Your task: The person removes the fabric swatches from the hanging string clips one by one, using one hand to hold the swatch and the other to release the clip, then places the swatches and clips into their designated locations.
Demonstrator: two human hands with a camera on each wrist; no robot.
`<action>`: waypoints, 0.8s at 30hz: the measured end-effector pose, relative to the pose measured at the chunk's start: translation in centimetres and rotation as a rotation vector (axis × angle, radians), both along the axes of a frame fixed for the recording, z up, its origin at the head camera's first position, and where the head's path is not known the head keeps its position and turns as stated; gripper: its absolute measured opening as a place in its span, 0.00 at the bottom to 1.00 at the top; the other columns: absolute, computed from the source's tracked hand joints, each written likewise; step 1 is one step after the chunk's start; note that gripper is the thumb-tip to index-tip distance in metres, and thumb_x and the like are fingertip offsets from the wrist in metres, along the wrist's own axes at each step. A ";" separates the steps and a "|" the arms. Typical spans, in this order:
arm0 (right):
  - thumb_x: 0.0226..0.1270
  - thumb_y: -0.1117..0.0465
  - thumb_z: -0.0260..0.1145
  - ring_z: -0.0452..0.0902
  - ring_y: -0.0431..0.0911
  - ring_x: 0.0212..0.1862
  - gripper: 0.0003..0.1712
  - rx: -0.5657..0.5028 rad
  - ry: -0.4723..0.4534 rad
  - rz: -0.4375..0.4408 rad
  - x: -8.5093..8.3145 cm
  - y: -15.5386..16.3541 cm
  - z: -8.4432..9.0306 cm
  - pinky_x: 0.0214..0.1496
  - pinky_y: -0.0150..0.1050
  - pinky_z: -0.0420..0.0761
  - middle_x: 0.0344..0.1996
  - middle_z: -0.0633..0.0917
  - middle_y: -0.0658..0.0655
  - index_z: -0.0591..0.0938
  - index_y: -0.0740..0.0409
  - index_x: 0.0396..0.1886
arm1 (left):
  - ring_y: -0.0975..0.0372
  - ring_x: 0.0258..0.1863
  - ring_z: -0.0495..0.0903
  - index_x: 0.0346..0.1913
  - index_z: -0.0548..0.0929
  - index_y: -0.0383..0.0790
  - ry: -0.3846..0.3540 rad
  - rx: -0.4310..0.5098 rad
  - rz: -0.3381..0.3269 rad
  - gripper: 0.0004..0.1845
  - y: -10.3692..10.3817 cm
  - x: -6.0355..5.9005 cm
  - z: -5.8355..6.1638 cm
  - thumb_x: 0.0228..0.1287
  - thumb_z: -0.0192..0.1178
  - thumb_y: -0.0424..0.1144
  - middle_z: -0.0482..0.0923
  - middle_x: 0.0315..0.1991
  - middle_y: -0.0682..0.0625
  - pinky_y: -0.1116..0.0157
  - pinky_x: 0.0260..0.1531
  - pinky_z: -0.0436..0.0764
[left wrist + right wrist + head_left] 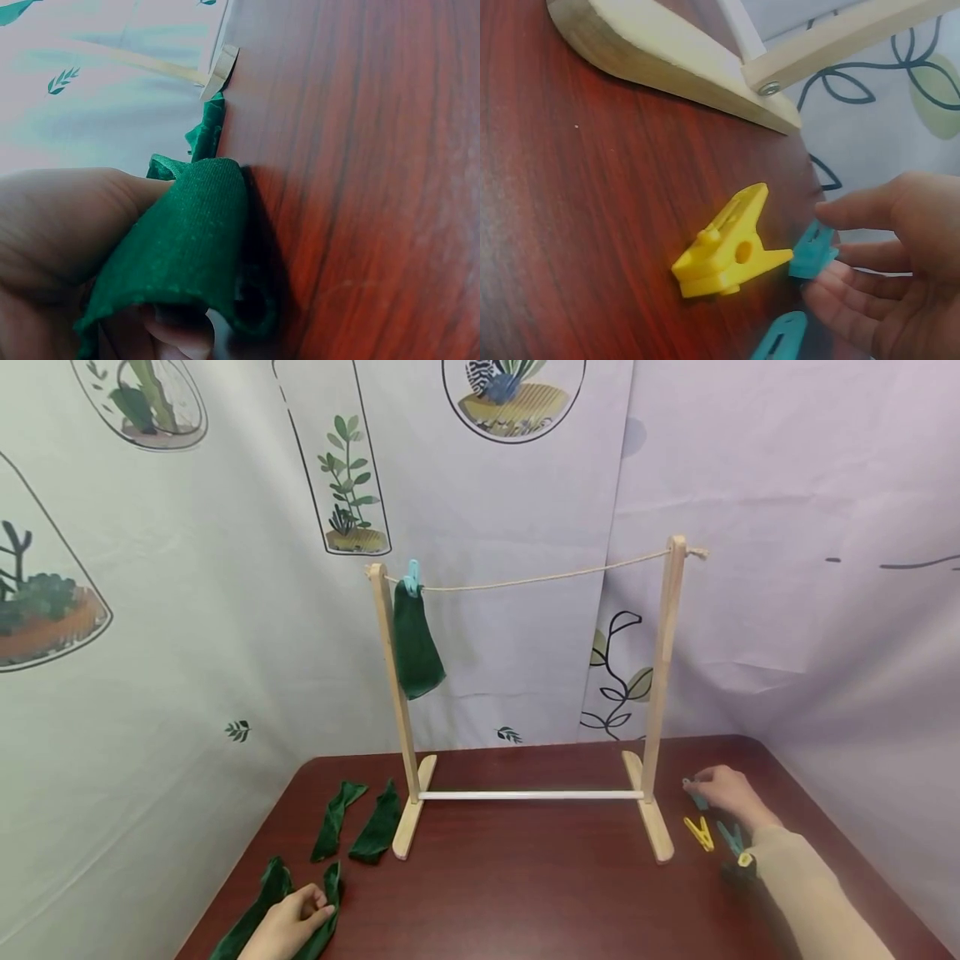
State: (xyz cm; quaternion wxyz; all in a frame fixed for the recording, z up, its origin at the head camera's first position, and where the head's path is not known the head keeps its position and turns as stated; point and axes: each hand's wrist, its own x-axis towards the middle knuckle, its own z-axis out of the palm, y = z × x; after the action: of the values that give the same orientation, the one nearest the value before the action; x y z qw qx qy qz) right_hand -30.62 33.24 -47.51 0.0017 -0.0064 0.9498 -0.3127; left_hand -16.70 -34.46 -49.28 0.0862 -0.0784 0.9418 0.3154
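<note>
My left hand (285, 922) pinches a strip of dark green cloth (187, 232) at the table's front left; the cloth folds over the fingers and hides part of them. Another green cloth (255, 910) lies just left of that hand. At the right side my right hand (726, 792) holds a teal clothespin (814, 251) between thumb and fingers, low over the table. Beside it lie a yellow clothespin (731, 251) and a second teal clothespin (730, 837). A small yellow piece (745, 859) shows by the right sleeve, partly hidden.
A wooden rack (658, 693) with a string (525, 582) stands at the back of the dark red table (525, 877). One green cloth (415, 643) hangs at the string's left end under a light blue clothespin (412, 577). Two more green cloths (377, 827) lie left of the rack.
</note>
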 end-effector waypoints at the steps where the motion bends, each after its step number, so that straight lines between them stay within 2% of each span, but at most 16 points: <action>1: 0.68 0.54 0.66 0.83 0.65 0.41 0.31 -0.001 0.002 -0.003 -0.1 -0.1 -0.1 0.44 0.58 0.82 0.46 0.82 0.78 0.78 0.83 0.51 | 0.58 0.21 0.69 0.32 0.72 0.40 -0.001 0.002 0.001 0.12 0.0 0.0 0.0 0.68 0.64 0.38 0.71 0.22 0.50 0.62 0.27 0.67; 9: 0.65 0.54 0.69 0.84 0.56 0.35 0.32 -0.021 0.007 -0.029 -0.4 -0.4 -0.7 0.40 0.53 0.83 0.47 0.81 0.78 0.77 0.82 0.52 | 0.58 0.21 0.67 0.32 0.72 0.40 0.004 0.015 -0.001 0.12 -0.3 -0.1 -0.3 0.68 0.65 0.38 0.70 0.23 0.50 0.62 0.27 0.66; 18: 0.66 0.54 0.70 0.83 0.56 0.36 0.31 -0.037 0.001 -0.027 -0.4 -0.5 -0.8 0.40 0.54 0.83 0.45 0.81 0.77 0.77 0.80 0.51 | 0.59 0.20 0.65 0.32 0.72 0.40 0.008 0.026 -0.015 0.13 -0.5 0.1 -0.3 0.68 0.65 0.40 0.69 0.23 0.50 0.63 0.26 0.65; 24: 0.68 0.50 0.69 0.83 0.56 0.37 0.33 -0.011 0.017 0.002 -0.5 0.3 -1.1 0.41 0.54 0.82 0.44 0.83 0.74 0.76 0.80 0.52 | 0.59 0.21 0.65 0.32 0.72 0.40 0.008 0.020 0.003 0.12 -0.2 0.1 0.0 0.67 0.65 0.38 0.69 0.23 0.50 0.62 0.28 0.65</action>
State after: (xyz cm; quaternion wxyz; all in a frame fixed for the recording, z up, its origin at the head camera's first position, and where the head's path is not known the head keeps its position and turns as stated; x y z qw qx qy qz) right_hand -31.10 33.51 -48.57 -0.0061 -0.0099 0.9481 -0.3179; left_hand -16.59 -34.67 -49.24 0.0830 -0.0775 0.9388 0.3253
